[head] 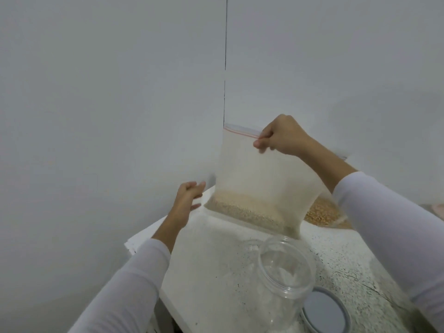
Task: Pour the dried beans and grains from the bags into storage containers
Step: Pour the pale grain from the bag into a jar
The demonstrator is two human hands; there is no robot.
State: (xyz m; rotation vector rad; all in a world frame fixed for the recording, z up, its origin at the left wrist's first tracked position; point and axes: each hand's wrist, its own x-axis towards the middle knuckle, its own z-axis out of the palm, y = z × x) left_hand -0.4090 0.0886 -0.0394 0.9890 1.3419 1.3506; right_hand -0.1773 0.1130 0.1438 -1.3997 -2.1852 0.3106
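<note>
The right hand is pinching the top edge of a clear zip bag near its red seal strip, fingers curled round the plastic, and is holding the bag upright above the table. Pale grains are lying in the bottom of the bag, filling only a shallow layer; the rest of the bag is hanging slack and see-through. The bag's lower edge is sitting just above or on the table surface; which one is hard to tell.

The left hand is hovering just beside the bag's lower left corner, fingers loosely extended and holding nothing; whether the fingertips are touching the plastic cannot be told.

In front of the bag, a clear jar is standing open on the speckled white table, nearer the camera. Its grey lid is lying flat on the table just beside the jar, to the right. Behind the bag, to the right, a second bag of yellowish grain is lying on the table, partly hidden.
</note>
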